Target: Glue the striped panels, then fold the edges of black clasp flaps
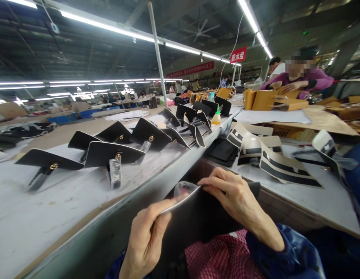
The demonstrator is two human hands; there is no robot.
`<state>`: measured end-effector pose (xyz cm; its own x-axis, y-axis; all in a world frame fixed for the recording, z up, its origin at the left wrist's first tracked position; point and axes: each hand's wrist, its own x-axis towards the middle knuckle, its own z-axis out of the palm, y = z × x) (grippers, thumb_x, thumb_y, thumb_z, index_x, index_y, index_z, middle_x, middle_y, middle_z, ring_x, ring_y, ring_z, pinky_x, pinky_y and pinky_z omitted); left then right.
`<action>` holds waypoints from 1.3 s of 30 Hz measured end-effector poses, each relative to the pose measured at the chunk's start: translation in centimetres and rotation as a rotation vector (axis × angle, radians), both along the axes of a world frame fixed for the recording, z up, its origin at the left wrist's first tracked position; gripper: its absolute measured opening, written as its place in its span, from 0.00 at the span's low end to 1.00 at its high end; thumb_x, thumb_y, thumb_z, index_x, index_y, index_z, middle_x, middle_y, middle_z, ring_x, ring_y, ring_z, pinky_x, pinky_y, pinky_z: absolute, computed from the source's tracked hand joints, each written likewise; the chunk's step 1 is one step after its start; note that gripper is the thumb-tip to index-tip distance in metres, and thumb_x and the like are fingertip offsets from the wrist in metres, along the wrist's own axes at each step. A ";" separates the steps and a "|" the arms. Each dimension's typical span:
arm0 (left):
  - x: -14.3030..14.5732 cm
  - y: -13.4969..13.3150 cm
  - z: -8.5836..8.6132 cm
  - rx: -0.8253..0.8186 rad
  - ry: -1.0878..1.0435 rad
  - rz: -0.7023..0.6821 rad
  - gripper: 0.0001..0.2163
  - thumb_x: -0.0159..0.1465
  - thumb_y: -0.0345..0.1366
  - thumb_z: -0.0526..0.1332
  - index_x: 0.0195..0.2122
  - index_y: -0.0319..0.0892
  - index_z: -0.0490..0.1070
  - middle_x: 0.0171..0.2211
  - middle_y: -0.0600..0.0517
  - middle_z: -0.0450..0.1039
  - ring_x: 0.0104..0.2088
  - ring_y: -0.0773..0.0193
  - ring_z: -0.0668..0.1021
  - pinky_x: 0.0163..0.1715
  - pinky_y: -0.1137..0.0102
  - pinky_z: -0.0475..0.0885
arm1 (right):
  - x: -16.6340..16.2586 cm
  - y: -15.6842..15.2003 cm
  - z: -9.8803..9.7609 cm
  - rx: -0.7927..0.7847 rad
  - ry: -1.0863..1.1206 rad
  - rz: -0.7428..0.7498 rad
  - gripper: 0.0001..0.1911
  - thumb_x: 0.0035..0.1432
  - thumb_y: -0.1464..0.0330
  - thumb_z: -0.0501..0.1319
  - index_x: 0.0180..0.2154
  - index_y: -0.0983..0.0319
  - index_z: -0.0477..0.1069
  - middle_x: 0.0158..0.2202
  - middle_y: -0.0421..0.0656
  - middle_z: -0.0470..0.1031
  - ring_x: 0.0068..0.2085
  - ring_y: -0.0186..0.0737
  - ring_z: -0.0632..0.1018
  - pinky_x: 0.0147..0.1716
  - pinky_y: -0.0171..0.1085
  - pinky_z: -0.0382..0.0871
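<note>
Over my lap I hold a black leather panel (205, 213) with a pale edge, tilted. My left hand (146, 228) grips its near left edge between thumb and fingers. Farther along the same edge, my right hand (235, 193) pinches it with thumb and fingertips. Clear plastic wrap (184, 188) shows just behind the edge, between my hands. To the left, several similar black panels (112, 153) stand propped on the white-covered table; some carry gold-coloured hardware (118, 156) and plastic-wrapped straps (115, 172).
A glue bottle (216, 117) with a green tip stands among the panels. On the right table (302, 197) lie pale pieces with black strips (284, 164) and flat black pieces (222, 150). Behind it, a person in a purple top (322, 79) handles mustard-coloured bags (262, 100).
</note>
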<state>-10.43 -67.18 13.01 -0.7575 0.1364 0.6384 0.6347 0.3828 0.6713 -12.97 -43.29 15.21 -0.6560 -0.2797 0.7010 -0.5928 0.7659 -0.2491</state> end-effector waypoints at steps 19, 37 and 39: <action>-3.8 4.7 2.2 -0.863 -0.297 0.312 0.13 0.70 0.32 0.50 0.43 0.45 0.76 0.30 0.47 0.83 0.33 0.46 0.84 0.29 0.63 0.69 | -0.7 -0.7 -1.2 0.214 0.198 -0.144 0.10 0.64 0.70 0.62 0.47 0.63 0.72 0.32 0.40 0.77 0.33 0.40 0.76 0.36 0.41 0.59; -3.2 -0.2 1.9 -0.427 0.100 0.119 0.06 0.68 0.35 0.57 0.37 0.45 0.73 0.23 0.59 0.78 0.21 0.68 0.79 0.24 0.75 0.67 | 0.1 5.4 -4.6 -0.613 0.067 -0.056 0.06 0.60 0.63 0.66 0.32 0.56 0.76 0.47 0.45 0.75 0.48 0.44 0.77 0.46 0.42 0.71; -2.7 -0.1 2.5 -0.414 0.115 0.053 0.06 0.68 0.33 0.57 0.37 0.44 0.73 0.23 0.59 0.77 0.20 0.70 0.77 0.24 0.76 0.67 | 0.0 5.6 -4.4 -0.674 -0.019 -0.029 0.06 0.61 0.62 0.65 0.33 0.56 0.78 0.50 0.45 0.75 0.50 0.44 0.76 0.48 0.41 0.69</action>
<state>-13.15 -67.23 15.46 -0.6977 0.3618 0.6183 0.6684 0.6392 0.3803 -12.95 -37.69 10.80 -0.6705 0.2325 0.7046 -0.5654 0.4549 -0.6881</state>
